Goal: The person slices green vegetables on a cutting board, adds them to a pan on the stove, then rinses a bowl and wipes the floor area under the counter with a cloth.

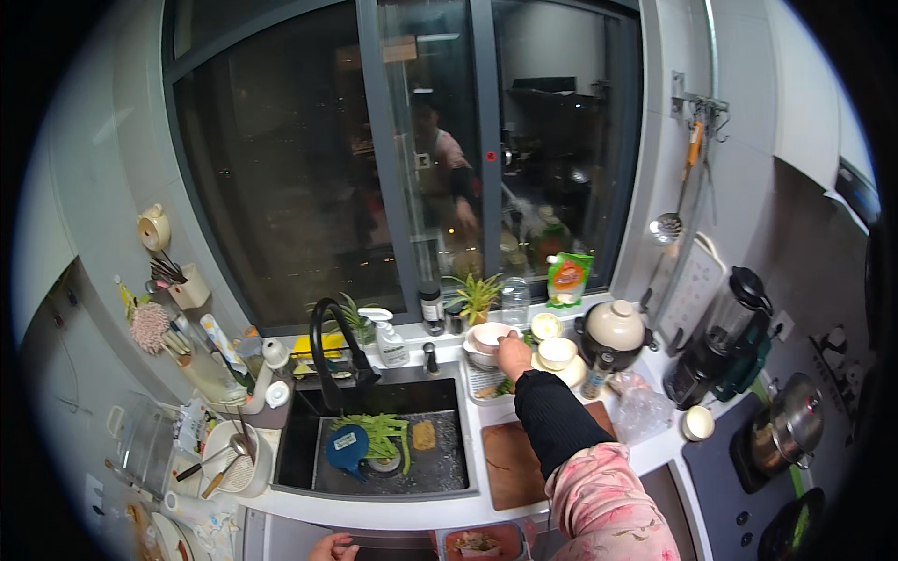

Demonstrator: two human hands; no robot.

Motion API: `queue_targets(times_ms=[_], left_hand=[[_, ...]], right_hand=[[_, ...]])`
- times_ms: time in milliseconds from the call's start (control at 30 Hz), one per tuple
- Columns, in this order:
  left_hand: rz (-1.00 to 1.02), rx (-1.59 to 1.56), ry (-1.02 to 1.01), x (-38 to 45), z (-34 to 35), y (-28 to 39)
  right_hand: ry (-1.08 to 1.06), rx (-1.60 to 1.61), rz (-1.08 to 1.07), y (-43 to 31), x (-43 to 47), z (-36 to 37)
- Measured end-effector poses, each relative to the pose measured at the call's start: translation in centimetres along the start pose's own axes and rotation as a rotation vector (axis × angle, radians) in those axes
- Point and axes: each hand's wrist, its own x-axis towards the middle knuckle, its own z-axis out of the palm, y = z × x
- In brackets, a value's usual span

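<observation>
My right hand (pixel 515 356) reaches over the counter right of the sink, its fingers pinching the rim of a small pale bowl (pixel 487 336). That bowl sits in or just above another white bowl (pixel 480 358), over a light drain tray (pixel 484 382) with green leaves on it. My forearm passes above a brown cutting board (pixel 508 463). Low in the view, my left hand (pixel 335 547) holds nothing, its fingers apart. Near it is a container of food scraps (pixel 483 543). In the sink (pixel 435 484) lie green vegetable stalks (pixel 382 435), a blue strainer-like item (pixel 347 449) and a yellowish sponge (pixel 424 435).
A black faucet (pixel 326 357) arches over the sink. Several bowls, including a cream bowl (pixel 558 353), stand beside a lidded clay pot (pixel 616 333). A plastic bag (pixel 638 410), a blender (pixel 726 343) and a steel pot (pixel 789 421) are on the right. A white colander (pixel 242 463) stands left.
</observation>
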Motion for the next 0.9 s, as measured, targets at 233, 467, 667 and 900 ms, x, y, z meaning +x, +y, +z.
queue_targets(times_ms=[233, 467, 667, 900], left_hand=[[-0.164, 0.004, -0.05, 3.0, 0.8, 0.9], [-0.077, -0.055, -0.133, 7.8, 2.0, -2.1], [-0.122, -0.417, -0.336, 14.2, 3.1, -3.9], [-0.364, -0.871, -0.633, 21.7, 6.1, -6.2]], right_hand=[[-0.028, -0.19, -0.042, 0.4, 5.9, 7.2], [-0.003, -0.159, -0.213, 0.7, 6.0, 4.7], [0.141, 0.217, -0.239, -4.0, 1.0, -3.1], [-0.766, 1.784, 0.861, -10.0, -8.8, -0.7]])
